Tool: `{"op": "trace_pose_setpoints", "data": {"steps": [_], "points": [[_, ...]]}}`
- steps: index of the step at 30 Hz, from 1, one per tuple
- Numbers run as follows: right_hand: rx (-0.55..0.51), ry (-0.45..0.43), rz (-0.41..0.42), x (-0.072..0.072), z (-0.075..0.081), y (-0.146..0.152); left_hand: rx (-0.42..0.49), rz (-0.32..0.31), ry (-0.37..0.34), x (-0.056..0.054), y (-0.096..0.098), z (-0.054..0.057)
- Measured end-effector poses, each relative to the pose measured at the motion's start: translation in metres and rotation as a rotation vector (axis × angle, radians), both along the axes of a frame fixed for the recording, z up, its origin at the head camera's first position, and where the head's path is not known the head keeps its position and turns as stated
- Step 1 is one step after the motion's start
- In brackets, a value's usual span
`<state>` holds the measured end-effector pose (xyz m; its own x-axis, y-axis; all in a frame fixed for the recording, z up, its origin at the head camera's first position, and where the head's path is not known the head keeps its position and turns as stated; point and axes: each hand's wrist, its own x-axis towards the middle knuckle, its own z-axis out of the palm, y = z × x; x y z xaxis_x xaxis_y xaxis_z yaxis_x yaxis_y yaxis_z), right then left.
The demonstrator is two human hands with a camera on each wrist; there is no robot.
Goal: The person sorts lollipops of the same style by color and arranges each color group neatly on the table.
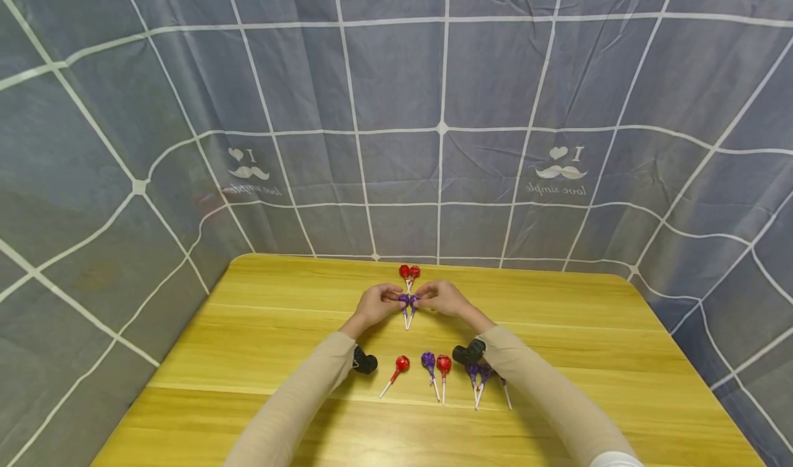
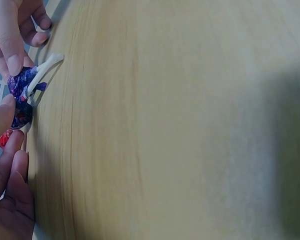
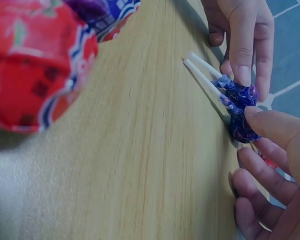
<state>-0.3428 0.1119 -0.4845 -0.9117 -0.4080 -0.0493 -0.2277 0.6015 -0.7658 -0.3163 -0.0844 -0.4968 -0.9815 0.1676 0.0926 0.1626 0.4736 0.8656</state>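
Observation:
Two purple-wrapped lollipops lie side by side near the far edge of the table, heads touching or nearly so and white sticks toward me. My left hand (image 1: 379, 304) pinches the left purple lollipop (image 2: 22, 114) by its head between thumb and fingers. From the other side, my right hand (image 1: 442, 297) pinches the head of the right purple lollipop (image 3: 241, 125). Just beyond them, two red lollipops (image 1: 405, 271) lie close together, their sticks meeting near the purple heads. In both wrist views the fingers partly cover the purple heads.
Nearer me on the wooden table (image 1: 260, 357) lie a red lollipop (image 1: 403, 363), a purple lollipop (image 1: 428, 360) beside another red lollipop (image 1: 443, 364), and several purple lollipops (image 1: 473, 372) partly hidden under my right forearm. A grey gridded curtain (image 1: 396, 171) hangs behind the table.

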Motion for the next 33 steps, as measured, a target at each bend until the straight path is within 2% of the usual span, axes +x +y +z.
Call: {"op": "trace_pose_setpoints", "data": {"steps": [8,15,25,33], "points": [[-0.010,0.003,0.001,0.001,0.001,0.007,0.018,-0.017,-0.006,0.002,-0.002,0.002],[-0.007,0.058,0.002,0.011,0.008,0.020,-0.002,-0.047,-0.024,0.010,-0.010,0.008],[-0.032,0.084,-0.004,0.024,0.017,0.036,-0.025,-0.040,-0.009,0.019,-0.024,0.015],[-0.023,0.118,0.017,0.036,0.019,0.051,-0.010,-0.088,0.020,0.030,-0.033,0.024]]}}
